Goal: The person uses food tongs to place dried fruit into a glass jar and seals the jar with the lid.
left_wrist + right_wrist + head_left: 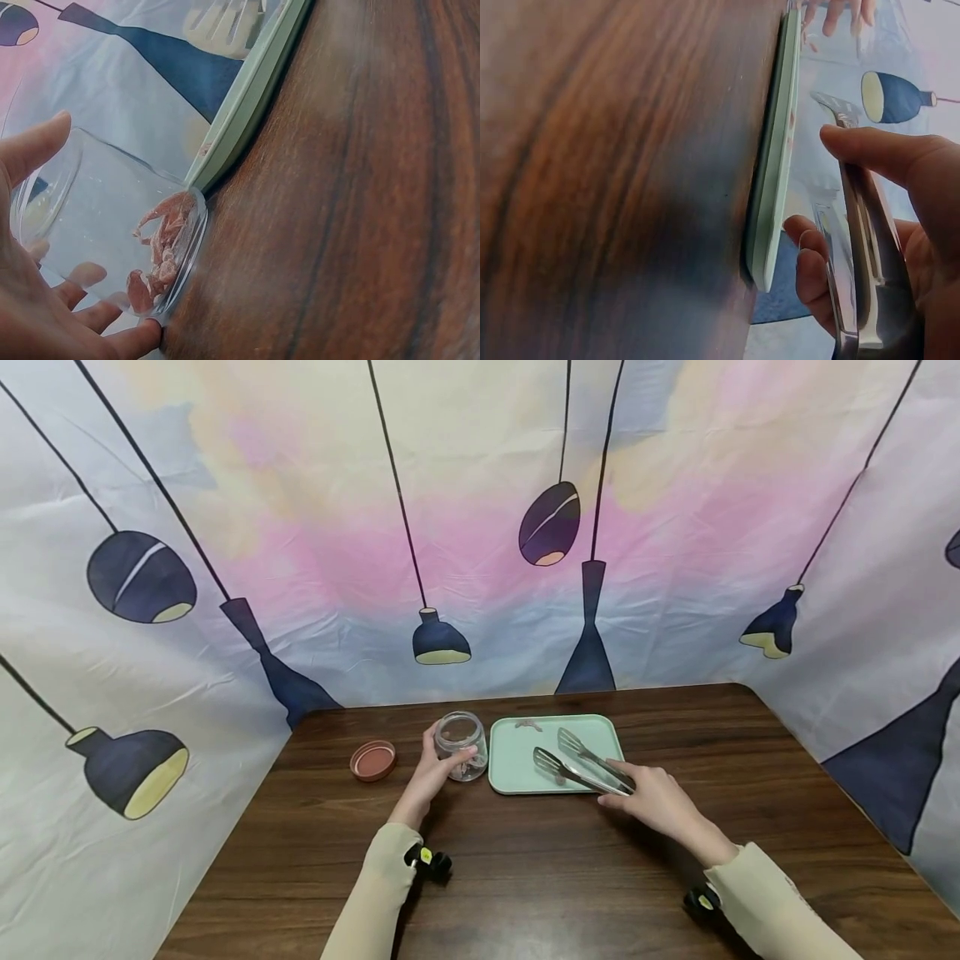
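Note:
My left hand (pixel 427 779) grips a clear open jar (pixel 456 737) that stands on the table, thumb on one side and fingers round the other. Reddish, shrivelled pieces (pixel 166 247) like dried meat lie at the jar's bottom in the left wrist view. In my right hand (pixel 663 803) are metal tongs (pixel 866 247) with slotted ends, held between thumb and fingers. The tong ends are spread apart above a pale green tray (pixel 510 781), nothing between them. A few reddish pieces (pixel 528 724) lie near the tray's far edge, and a small piece (pixel 560 780) lies near its front.
A round reddish-brown lid (pixel 372 761) lies on the table left of the jar. The tray stands close to the jar's right side. Dark wooden table (pixel 525 877) extends in front, and a painted cloth (pixel 487 527) hangs behind its far edge.

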Available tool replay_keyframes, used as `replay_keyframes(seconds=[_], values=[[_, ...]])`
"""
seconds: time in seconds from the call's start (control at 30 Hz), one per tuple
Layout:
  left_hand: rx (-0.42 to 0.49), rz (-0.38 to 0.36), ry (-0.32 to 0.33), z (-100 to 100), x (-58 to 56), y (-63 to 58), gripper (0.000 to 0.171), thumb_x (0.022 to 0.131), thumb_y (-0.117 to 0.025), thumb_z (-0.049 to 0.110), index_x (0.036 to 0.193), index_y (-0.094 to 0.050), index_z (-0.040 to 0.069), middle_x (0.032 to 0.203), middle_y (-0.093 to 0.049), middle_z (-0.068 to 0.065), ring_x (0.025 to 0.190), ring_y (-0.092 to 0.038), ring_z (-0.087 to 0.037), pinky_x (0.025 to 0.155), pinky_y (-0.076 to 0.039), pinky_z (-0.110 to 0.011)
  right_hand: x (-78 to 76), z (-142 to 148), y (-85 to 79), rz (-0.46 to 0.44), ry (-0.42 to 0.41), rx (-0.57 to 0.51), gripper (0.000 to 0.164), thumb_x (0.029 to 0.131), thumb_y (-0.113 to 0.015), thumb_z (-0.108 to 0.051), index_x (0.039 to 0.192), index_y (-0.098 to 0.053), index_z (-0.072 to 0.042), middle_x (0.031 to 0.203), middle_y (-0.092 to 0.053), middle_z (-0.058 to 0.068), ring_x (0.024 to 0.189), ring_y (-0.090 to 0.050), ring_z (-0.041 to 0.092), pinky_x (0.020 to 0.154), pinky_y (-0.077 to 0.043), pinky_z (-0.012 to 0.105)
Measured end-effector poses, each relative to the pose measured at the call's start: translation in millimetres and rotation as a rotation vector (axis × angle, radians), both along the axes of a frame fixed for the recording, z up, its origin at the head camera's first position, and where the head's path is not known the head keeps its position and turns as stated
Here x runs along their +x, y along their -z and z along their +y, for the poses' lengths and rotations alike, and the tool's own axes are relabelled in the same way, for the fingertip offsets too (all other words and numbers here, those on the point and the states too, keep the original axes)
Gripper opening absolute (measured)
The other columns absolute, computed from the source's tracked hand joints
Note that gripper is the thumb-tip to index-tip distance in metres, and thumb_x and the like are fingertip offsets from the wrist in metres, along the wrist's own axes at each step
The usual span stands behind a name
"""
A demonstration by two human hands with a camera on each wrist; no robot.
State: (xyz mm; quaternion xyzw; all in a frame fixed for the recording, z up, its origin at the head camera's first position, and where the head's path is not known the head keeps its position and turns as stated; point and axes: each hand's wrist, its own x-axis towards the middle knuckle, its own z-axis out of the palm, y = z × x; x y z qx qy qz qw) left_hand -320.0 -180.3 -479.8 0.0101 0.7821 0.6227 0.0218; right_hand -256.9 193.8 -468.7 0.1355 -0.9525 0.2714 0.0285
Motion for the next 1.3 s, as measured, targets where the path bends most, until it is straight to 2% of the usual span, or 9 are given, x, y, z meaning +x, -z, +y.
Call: replay_keyframes(seconds=[0.17,0.23,0.3,0.37,0.47,0.53,0.67,0.8,1.3], values=[[0.013,-0.016,0.000,-2,-2.5,2.7,0.102,0.084,-0.079,0.051,0.159,-0.014,0.028,0.157,-0.028,-0.012,0.146,-0.027,-0.034,0.114,-0.023,-0.061,7.6,0,-0.5,-0.007,0.020,0.052,0.067,0.086,-0.078,-0.044,0.139,-0.061,-0.008,0.119,-0.068,0.024,0.094,-0.069,0.031,0.072,-0.052,0.049],[0.019,-0.024,-0.001,-2,-3.0,3.5,0.101,0.083,-0.080,0.050,0.158,-0.015,0.030,0.157,-0.028,-0.010,0.147,-0.026,-0.033,0.115,-0.023,-0.059,10.2,-1,-0.9,-0.014,0.032,0.074,0.067,0.086,-0.079,-0.044,0.139,-0.061,-0.007,0.109,-0.071,0.022,0.085,-0.067,0.027,0.067,-0.050,0.045],[0.017,-0.022,0.003,-2,-1.9,3.3,0.101,0.084,-0.080,0.050,0.158,-0.014,0.029,0.158,-0.027,-0.011,0.147,-0.026,-0.034,0.114,-0.024,-0.060,12.5,-1,-1.7,-0.034,0.042,0.085,0.069,0.086,-0.079,-0.043,0.141,-0.060,-0.007,0.088,-0.072,0.018,0.072,-0.063,0.022,0.062,-0.047,0.042],[0.015,-0.015,0.005,-2,-0.8,2.5,0.101,0.084,-0.079,0.049,0.159,-0.014,0.028,0.158,-0.027,-0.012,0.147,-0.025,-0.034,0.113,-0.024,-0.061,14.1,-2,-2.6,-0.040,0.041,0.094,0.070,0.086,-0.078,-0.044,0.142,-0.058,-0.008,0.073,-0.066,0.010,0.066,-0.059,0.019,0.060,-0.046,0.041],[0.014,-0.008,0.005,-1,1.2,1.3,0.101,0.085,-0.079,0.048,0.159,-0.014,0.027,0.158,-0.027,-0.013,0.147,-0.026,-0.036,0.113,-0.025,-0.062,16.9,-3,-3.3,-0.051,0.036,0.103,0.071,0.087,-0.078,-0.044,0.145,-0.056,-0.009,0.061,-0.057,0.002,0.059,-0.055,0.019,0.056,-0.044,0.040],[0.016,-0.011,0.001,0,1.9,0.8,0.100,0.085,-0.079,0.048,0.159,-0.014,0.028,0.158,-0.028,-0.013,0.147,-0.026,-0.035,0.113,-0.024,-0.062,18.9,-3,-2.7,-0.034,0.032,0.112,0.069,0.087,-0.078,-0.043,0.145,-0.056,-0.011,0.061,-0.054,0.000,0.057,-0.053,0.017,0.054,-0.042,0.038],[0.020,-0.016,-0.002,1,2.3,0.3,0.100,0.085,-0.079,0.048,0.158,-0.015,0.029,0.157,-0.029,-0.013,0.147,-0.025,-0.034,0.114,-0.024,-0.061,22.4,-5,-0.5,-0.010,0.020,0.094,0.062,0.089,-0.078,-0.035,0.144,-0.058,-0.014,0.052,-0.045,0.000,0.048,-0.035,0.013,0.048,-0.032,0.032],[0.020,-0.009,-0.002,1,1.6,0.0,0.099,0.085,-0.079,0.047,0.159,-0.015,0.028,0.157,-0.028,-0.014,0.147,-0.025,-0.035,0.114,-0.024,-0.061,24.3,-7,0.5,0.034,-0.001,0.085,0.056,0.089,-0.079,-0.030,0.141,-0.062,-0.017,0.048,-0.041,-0.002,0.047,-0.023,0.010,0.046,-0.025,0.029],[0.021,-0.004,-0.001,1,2.8,-1.6,0.102,0.084,-0.080,0.049,0.159,-0.014,0.026,0.158,-0.028,-0.016,0.146,-0.027,-0.036,0.113,-0.024,-0.062,25.6,-5,3.4,0.084,-0.044,0.070,0.050,0.090,-0.078,-0.022,0.138,-0.065,-0.021,0.046,-0.039,-0.006,0.045,-0.020,0.007,0.047,-0.024,0.027]])
